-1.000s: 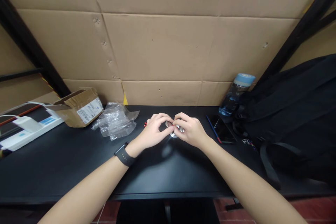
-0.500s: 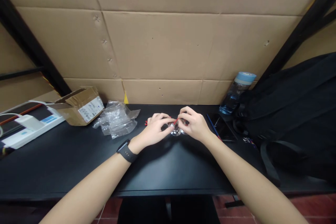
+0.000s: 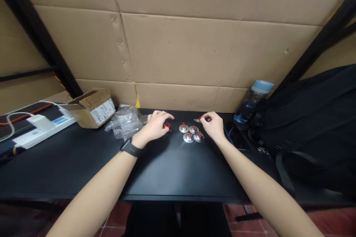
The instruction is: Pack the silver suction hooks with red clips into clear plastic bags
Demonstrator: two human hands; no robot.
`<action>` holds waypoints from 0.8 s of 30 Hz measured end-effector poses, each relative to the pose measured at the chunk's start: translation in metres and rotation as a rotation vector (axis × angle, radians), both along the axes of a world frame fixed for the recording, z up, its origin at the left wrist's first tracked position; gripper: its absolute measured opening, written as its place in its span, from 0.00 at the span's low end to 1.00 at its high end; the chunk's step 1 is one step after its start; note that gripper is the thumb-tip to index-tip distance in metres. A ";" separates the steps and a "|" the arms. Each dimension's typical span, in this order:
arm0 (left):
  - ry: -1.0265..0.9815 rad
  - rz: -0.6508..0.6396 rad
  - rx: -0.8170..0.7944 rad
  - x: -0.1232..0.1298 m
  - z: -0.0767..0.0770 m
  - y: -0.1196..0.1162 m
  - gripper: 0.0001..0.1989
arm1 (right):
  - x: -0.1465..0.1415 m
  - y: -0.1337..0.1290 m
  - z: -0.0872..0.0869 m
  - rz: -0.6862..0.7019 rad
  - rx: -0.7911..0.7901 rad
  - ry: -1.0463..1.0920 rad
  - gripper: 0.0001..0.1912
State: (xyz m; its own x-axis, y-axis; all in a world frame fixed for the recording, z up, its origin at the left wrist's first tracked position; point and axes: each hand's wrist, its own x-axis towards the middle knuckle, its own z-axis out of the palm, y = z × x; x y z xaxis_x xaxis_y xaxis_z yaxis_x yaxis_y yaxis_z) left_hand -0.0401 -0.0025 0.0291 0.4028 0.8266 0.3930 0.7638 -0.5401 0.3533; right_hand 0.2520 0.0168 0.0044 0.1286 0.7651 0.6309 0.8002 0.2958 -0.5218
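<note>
Several silvery finger cymbals [image 3: 188,137] with red loops lie grouped on the black table between my hands. My right hand [image 3: 213,124] pinches the red loop of another finger cymbal [image 3: 197,120], whose disc shows tilted at the fingertips, just behind the group. To the left, my left hand [image 3: 157,124] is open, its fingers apart and reaching over a small pile of red loops [image 3: 167,127]. Part of that pile is hidden by the thumb and palm. A dark watch sits on my left wrist.
Clear plastic bags [image 3: 125,120] and an opened cardboard box [image 3: 93,109] are at the left, beside a white power strip [image 3: 44,133]. On the right stand a blue-capped bottle [image 3: 251,102], a phone [image 3: 237,137] and a black backpack [image 3: 314,129]. Cardboard [image 3: 178,52] walls the back.
My hands have moved apart, the left one leftward to the red loops, the right one slightly right with a cymbal. The grouped cymbals now show uncovered. The view has shifted a little.
</note>
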 end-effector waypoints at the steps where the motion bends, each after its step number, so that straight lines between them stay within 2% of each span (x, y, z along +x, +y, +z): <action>1: 0.032 -0.008 -0.009 -0.003 -0.001 0.003 0.22 | 0.003 0.004 -0.002 -0.018 -0.016 -0.012 0.06; 4: 0.111 -0.050 -0.041 -0.010 -0.006 0.008 0.16 | 0.007 0.012 -0.006 -0.042 -0.069 -0.072 0.06; 7: 0.164 -0.096 -0.074 -0.012 -0.012 0.011 0.14 | 0.002 0.017 -0.008 -0.031 -0.121 -0.108 0.06; 11: 0.173 -0.104 -0.032 -0.009 -0.019 0.013 0.10 | -0.006 0.018 -0.006 0.076 -0.183 -0.130 0.07; 13: 0.152 -0.083 -0.005 -0.007 -0.021 0.013 0.08 | -0.003 0.016 -0.004 0.185 -0.195 -0.163 0.06; 16: 0.121 -0.068 0.011 -0.002 -0.022 0.011 0.05 | 0.013 0.015 0.001 0.361 -0.209 -0.247 0.11; 20: 0.182 -0.018 0.039 0.004 -0.020 0.006 0.02 | 0.045 0.016 0.002 0.333 -0.322 -0.341 0.19; 24: 0.215 0.074 0.075 0.007 -0.021 0.005 0.08 | 0.060 0.016 0.003 0.369 -0.435 -0.350 0.21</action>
